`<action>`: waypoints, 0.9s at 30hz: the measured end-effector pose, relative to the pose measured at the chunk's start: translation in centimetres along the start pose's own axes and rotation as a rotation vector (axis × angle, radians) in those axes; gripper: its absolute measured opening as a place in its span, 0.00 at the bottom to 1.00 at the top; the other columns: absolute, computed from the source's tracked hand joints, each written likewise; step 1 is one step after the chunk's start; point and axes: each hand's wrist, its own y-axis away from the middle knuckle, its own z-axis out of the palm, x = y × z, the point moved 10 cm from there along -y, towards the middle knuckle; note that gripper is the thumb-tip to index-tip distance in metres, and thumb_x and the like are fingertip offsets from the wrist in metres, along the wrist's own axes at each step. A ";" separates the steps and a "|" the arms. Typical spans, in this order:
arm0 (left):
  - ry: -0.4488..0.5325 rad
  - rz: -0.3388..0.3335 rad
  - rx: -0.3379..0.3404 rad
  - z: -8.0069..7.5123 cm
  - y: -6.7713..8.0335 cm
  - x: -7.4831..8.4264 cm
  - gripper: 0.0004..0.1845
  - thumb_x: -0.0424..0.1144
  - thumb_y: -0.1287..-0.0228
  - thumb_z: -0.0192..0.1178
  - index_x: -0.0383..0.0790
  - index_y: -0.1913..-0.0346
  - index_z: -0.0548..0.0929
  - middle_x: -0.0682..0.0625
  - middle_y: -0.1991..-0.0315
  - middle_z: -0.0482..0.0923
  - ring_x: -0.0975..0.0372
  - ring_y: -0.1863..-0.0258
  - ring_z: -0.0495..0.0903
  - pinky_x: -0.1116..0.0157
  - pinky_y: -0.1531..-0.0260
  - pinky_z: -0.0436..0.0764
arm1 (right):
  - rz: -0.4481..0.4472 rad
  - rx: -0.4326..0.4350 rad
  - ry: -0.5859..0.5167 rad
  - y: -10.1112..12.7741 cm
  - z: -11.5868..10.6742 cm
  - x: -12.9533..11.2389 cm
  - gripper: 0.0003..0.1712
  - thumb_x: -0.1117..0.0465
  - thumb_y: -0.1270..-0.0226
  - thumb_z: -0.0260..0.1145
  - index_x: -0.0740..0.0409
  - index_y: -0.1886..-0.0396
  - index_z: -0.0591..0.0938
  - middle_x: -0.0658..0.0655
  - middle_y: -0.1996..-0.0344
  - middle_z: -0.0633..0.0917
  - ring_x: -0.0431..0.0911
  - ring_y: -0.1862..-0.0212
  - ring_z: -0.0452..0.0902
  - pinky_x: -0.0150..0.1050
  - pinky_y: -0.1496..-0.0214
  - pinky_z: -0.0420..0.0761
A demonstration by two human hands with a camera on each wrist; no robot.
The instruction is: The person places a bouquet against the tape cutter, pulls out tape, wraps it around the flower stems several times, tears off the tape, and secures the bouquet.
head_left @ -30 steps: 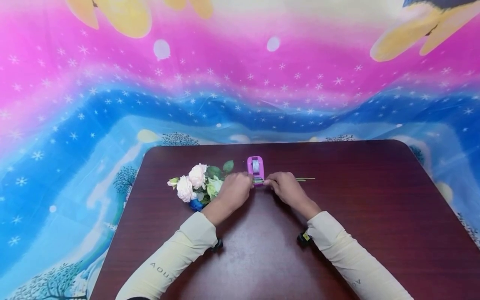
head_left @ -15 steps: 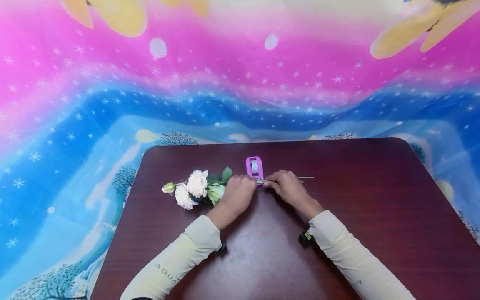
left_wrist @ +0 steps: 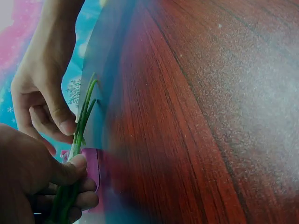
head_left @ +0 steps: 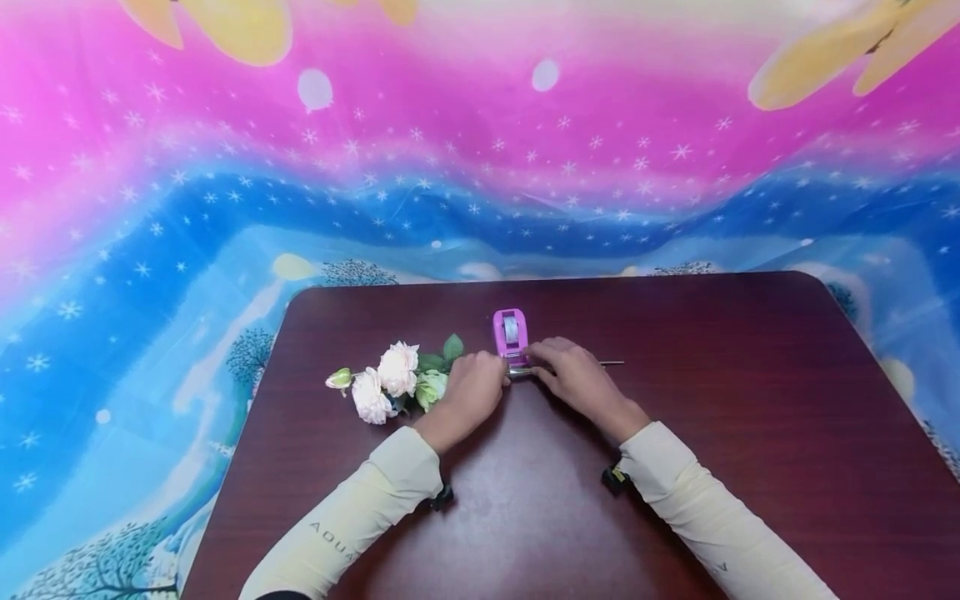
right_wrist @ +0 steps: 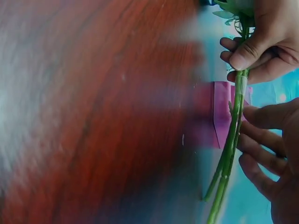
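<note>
My left hand (head_left: 472,385) grips a bunch of artificial flowers by its green stems (right_wrist: 228,156). The pale pink blooms (head_left: 397,368) lie to its left in the head view, beside green leaves (head_left: 452,347). A band of clear tape (right_wrist: 241,85) wraps the stems just past the left thumb. Close to that band is my right hand (head_left: 583,382), thumb and fingers loosely bent and apart, their tips right at the stems. Stem ends run on past the right hand. Directly behind the stems stands a pink tape dispenser (head_left: 498,330) with a roll in it.
The dark reddish-brown table (head_left: 735,400) reaches back to a rounded far edge. Behind it hangs a pink and blue printed cloth (head_left: 480,167). Each wrist carries a small black camera, the right one (head_left: 615,479) just below the sleeve cuff.
The flower heads have turned, and the blue bloom seen a second ago is now mostly hidden. My right fingers, earlier pinching at the stems, have loosened and spread toward the dispenser.
</note>
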 end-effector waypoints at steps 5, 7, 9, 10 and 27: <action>0.012 0.004 0.001 0.1 -0.2 -0.1 0.05 0.42 0.36 0.70 0.49 0.70 0.90 0.53 0.75 0.88 0.56 0.77 0.86 0.59 0.77 0.82 | -0.175 -0.014 0.090 0.4 0.3 -1.3 0.21 0.63 0.33 0.71 0.49 0.40 0.86 0.54 0.55 0.88 0.47 0.55 0.84 0.44 0.52 0.84; 0.012 0.008 0.003 0.2 -0.3 -0.1 0.06 0.42 0.36 0.69 0.50 0.71 0.89 0.53 0.76 0.87 0.56 0.77 0.85 0.59 0.77 0.82 | -0.215 -0.023 0.125 0.5 0.5 -1.6 0.20 0.61 0.31 0.70 0.48 0.40 0.86 0.54 0.54 0.89 0.46 0.57 0.84 0.44 0.53 0.84; 0.010 0.010 0.005 0.2 -0.4 -0.2 0.07 0.41 0.36 0.69 0.50 0.72 0.89 0.53 0.76 0.87 0.56 0.77 0.85 0.59 0.77 0.82 | -0.245 -0.031 0.150 0.6 0.6 -1.7 0.20 0.59 0.30 0.70 0.48 0.39 0.86 0.55 0.54 0.88 0.46 0.58 0.84 0.44 0.55 0.83; 0.009 0.009 0.004 0.2 -0.5 -0.2 0.07 0.41 0.36 0.69 0.50 0.72 0.89 0.54 0.76 0.87 0.56 0.77 0.85 0.59 0.77 0.82 | -0.255 -0.036 0.157 0.6 0.7 -1.8 0.20 0.59 0.29 0.69 0.48 0.39 0.85 0.54 0.54 0.88 0.46 0.59 0.83 0.43 0.56 0.83; 0.056 0.009 -0.043 1.6 -0.1 -0.6 0.05 0.37 0.36 0.68 0.50 0.69 0.90 0.55 0.73 0.89 0.57 0.74 0.87 0.58 0.73 0.84 | -0.363 -0.127 0.176 0.5 2.1 -2.3 0.19 0.65 0.28 0.66 0.53 0.39 0.85 0.55 0.50 0.88 0.45 0.55 0.80 0.38 0.53 0.85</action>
